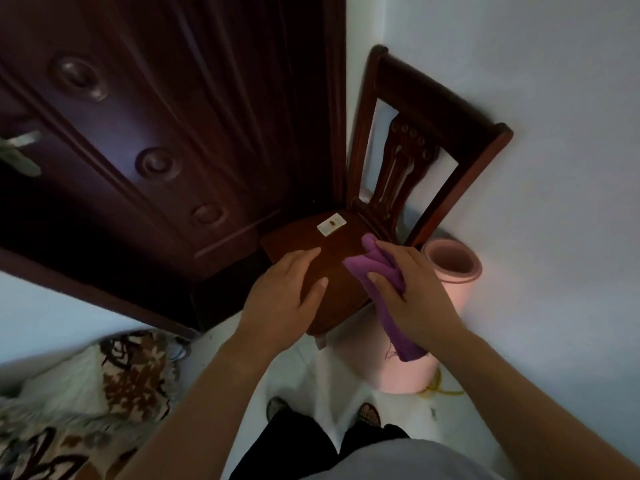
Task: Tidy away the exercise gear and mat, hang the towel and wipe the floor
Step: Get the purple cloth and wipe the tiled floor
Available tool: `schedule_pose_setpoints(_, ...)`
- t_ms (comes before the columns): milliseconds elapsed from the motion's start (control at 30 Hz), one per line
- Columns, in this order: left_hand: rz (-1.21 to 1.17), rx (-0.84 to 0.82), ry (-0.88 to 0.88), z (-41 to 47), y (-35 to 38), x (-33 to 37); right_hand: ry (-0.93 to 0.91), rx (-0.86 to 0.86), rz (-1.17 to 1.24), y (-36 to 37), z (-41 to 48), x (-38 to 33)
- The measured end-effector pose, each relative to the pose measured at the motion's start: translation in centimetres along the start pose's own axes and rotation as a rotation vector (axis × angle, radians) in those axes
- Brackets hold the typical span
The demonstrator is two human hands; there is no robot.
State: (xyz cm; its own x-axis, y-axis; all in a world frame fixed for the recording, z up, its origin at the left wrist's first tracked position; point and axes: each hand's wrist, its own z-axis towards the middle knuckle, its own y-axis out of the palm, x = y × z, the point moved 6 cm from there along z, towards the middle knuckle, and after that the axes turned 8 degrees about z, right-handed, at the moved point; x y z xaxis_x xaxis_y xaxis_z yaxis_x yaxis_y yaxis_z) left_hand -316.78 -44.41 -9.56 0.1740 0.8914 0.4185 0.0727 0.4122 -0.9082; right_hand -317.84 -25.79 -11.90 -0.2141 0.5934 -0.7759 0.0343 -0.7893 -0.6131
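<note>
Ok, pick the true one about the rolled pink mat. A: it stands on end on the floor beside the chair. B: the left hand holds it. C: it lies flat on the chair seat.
A: the rolled pink mat stands on end beside the chair.

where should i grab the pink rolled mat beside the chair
Probably take the mat by its top rim from above: it stands upright on end with the hollow core open, so fingers can hook inside and the thumb outside. The chair crowds its left side. The left hand looks free; the right hand holds the towel.
</note>
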Motion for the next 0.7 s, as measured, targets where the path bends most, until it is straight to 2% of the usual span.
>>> schedule_pose_setpoints(300,-0.064,-0.103,0.137,11.9,1.2,-1.9,0.162,0.14,-0.064,-0.1,6.8,4.0)
schedule_pose_setpoints(700,0.002,-0.38,0.543,28.3,2.4,-5.2,0.519,0.478,-0.083,3.0,14.8,5.8)
